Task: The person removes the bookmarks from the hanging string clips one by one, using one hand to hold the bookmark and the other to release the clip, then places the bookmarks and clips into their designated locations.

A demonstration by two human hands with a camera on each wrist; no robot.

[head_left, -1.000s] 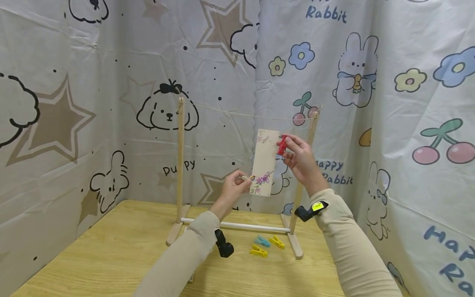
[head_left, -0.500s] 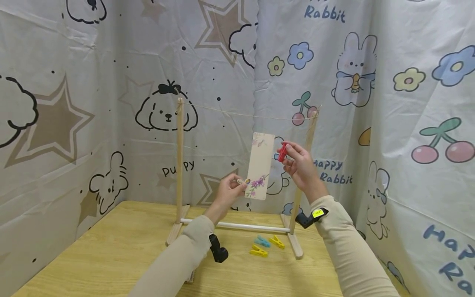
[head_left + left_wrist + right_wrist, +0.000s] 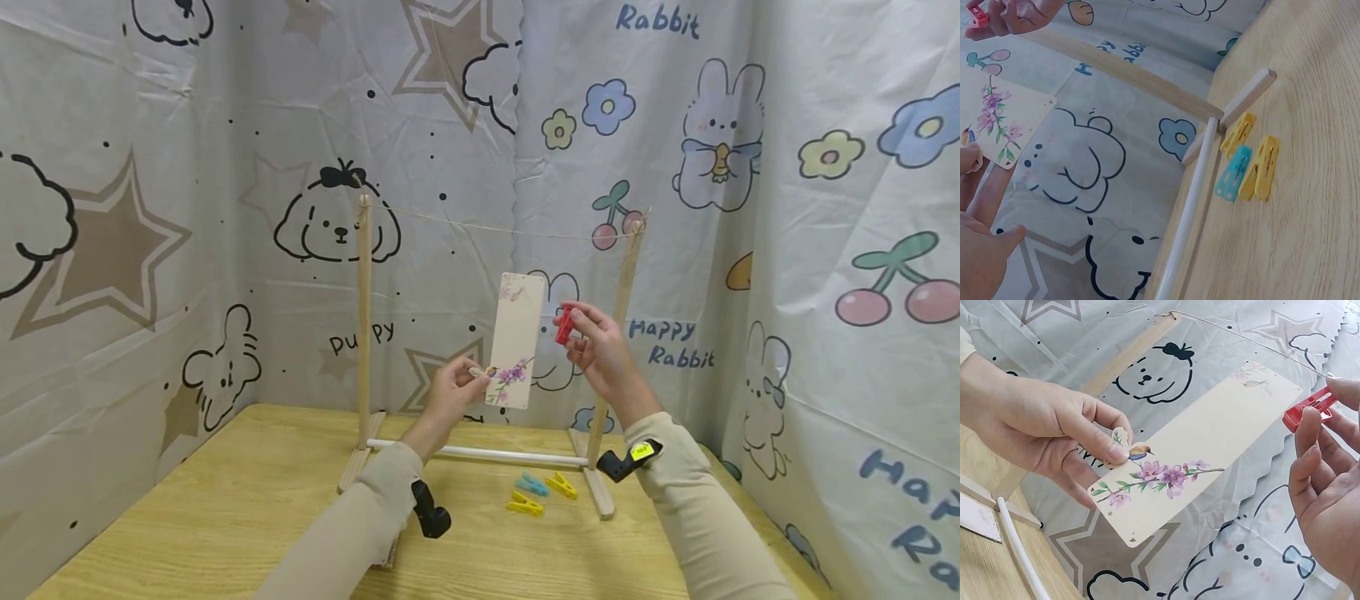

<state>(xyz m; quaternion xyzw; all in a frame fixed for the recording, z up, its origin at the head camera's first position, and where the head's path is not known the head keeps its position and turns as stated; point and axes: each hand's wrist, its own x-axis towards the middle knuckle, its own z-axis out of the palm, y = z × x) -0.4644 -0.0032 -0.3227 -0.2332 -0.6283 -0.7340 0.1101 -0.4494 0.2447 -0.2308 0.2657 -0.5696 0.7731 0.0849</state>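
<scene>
My left hand (image 3: 452, 396) pinches the lower left edge of a cream bookmark card (image 3: 517, 325) printed with pink blossoms and a small bird. The card stands nearly upright, tilted slightly, below the string (image 3: 465, 223). To its right, my right hand (image 3: 606, 354) holds a red clothespin (image 3: 565, 324) between thumb and fingers, apart from the card. In the right wrist view the red clothespin (image 3: 1307, 410) is close to the card's top corner (image 3: 1288, 387). In the left wrist view only the card's blossom end (image 3: 1007, 119) shows.
A wooden frame with a left post (image 3: 364, 325), a right post (image 3: 618, 333) and a white crossbar (image 3: 480, 454) stands on the table (image 3: 247, 500). Blue (image 3: 532, 483) and yellow clothespins (image 3: 524, 503) lie by its right foot. Something flat (image 3: 387, 554) lies partly hidden under my left forearm.
My left hand has moved the card left and a little down. My right hand has lowered with the red clothespin, and the gap between card and clothespin is wider.
</scene>
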